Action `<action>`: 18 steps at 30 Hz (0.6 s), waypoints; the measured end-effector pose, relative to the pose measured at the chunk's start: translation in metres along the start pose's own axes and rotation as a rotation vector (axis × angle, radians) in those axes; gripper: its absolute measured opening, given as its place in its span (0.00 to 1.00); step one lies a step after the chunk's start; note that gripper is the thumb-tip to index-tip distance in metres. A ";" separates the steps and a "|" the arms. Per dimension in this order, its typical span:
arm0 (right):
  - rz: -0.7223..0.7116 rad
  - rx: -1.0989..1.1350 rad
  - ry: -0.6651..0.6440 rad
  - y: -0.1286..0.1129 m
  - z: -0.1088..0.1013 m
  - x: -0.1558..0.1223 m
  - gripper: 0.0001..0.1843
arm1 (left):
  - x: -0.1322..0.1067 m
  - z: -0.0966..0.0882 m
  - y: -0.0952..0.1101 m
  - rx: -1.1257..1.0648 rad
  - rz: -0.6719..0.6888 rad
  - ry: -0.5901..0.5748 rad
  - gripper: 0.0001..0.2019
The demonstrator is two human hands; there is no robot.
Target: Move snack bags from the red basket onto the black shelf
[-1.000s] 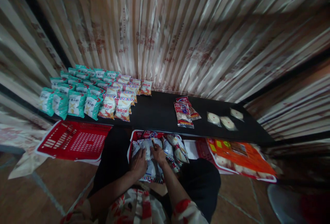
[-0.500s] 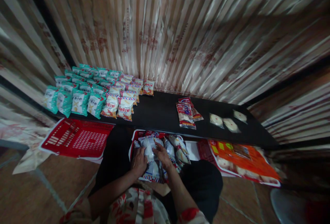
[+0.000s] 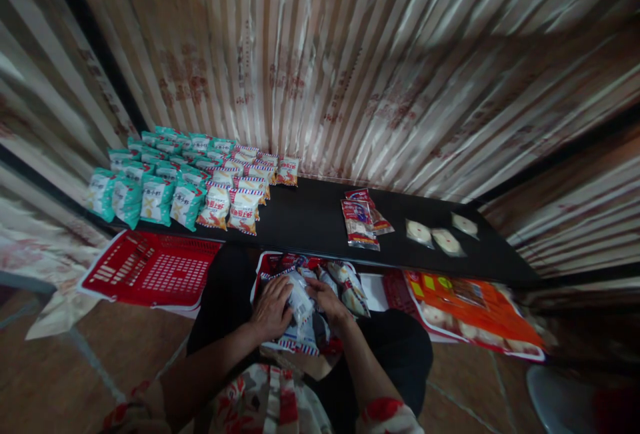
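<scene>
Between my knees stands a red basket with a white rim (image 3: 256, 274), filled with snack bags. A silvery-white snack bag (image 3: 301, 304) with a striped edge is held between my two hands above the others. My left hand (image 3: 273, 307) is closed round its left side, fingers over the top. My right hand (image 3: 326, 297) grips its right side, with the fingertips partly hidden behind the bag. More snack bags (image 3: 350, 287) lie in the basket to the right of my right hand.
A black table (image 3: 305, 214) runs across in front. It bears teal bags (image 3: 156, 199), orange-and-white bags (image 3: 243, 211), red packets (image 3: 359, 221) and round white packs (image 3: 447, 242). A red basket (image 3: 170, 271) sits at left; an orange package (image 3: 465, 294) covers another at right.
The bag between my hands has turned and tipped, now showing a plainer silvery side. My left hand has shifted its hold and lies flatter over the bag's left side.
</scene>
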State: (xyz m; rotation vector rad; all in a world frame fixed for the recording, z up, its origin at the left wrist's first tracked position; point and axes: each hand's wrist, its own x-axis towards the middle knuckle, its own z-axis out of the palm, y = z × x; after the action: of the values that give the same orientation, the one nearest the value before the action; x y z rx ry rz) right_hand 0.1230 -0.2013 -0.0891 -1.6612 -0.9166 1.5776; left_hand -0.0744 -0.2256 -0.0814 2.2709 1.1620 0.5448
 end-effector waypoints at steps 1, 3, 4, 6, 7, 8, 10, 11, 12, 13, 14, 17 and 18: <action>0.003 -0.007 -0.026 -0.002 -0.002 -0.001 0.20 | 0.000 -0.004 0.000 0.003 0.025 -0.018 0.25; 0.007 -0.012 -0.083 -0.005 -0.005 -0.004 0.20 | 0.001 -0.010 -0.001 0.011 0.057 -0.047 0.26; 0.007 -0.001 -0.108 -0.006 -0.006 -0.005 0.21 | 0.002 -0.012 -0.002 0.015 0.065 -0.054 0.26; 0.007 0.044 -0.136 -0.007 -0.009 -0.007 0.22 | 0.003 -0.016 -0.003 0.021 0.085 -0.060 0.26; 0.007 0.070 -0.137 -0.007 -0.009 -0.007 0.23 | 0.004 -0.018 -0.003 0.024 0.093 -0.061 0.25; 0.009 0.094 -0.136 -0.007 -0.009 -0.007 0.23 | 0.005 -0.020 -0.003 0.028 0.101 -0.063 0.24; 0.022 0.127 -0.130 -0.008 -0.009 -0.009 0.22 | 0.007 -0.025 -0.003 0.032 0.118 -0.067 0.23; 0.029 0.139 -0.135 -0.008 -0.008 -0.010 0.22 | 0.008 -0.028 -0.003 0.030 0.127 -0.065 0.22; 0.035 0.149 -0.148 -0.009 -0.007 -0.011 0.22 | 0.009 -0.031 -0.003 0.024 0.134 -0.058 0.21; 0.040 0.159 -0.166 -0.010 -0.006 -0.013 0.21 | 0.010 -0.033 -0.003 0.015 0.138 -0.050 0.21; 0.046 0.164 -0.186 -0.012 -0.005 -0.015 0.21 | 0.011 -0.036 -0.003 0.002 0.138 -0.040 0.20; 0.098 0.118 -0.223 -0.015 0.000 -0.022 0.19 | 0.016 -0.039 -0.006 -0.065 0.118 0.001 0.19; 0.109 0.090 -0.213 -0.015 0.001 -0.024 0.18 | 0.017 -0.039 -0.007 -0.092 0.108 0.013 0.18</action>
State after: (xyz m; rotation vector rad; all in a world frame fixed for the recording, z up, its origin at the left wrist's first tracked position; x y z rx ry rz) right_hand 0.1205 -0.2132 -0.0635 -1.5243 -0.8589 1.8697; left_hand -0.0912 -0.1975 -0.0534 2.2637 1.0038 0.6427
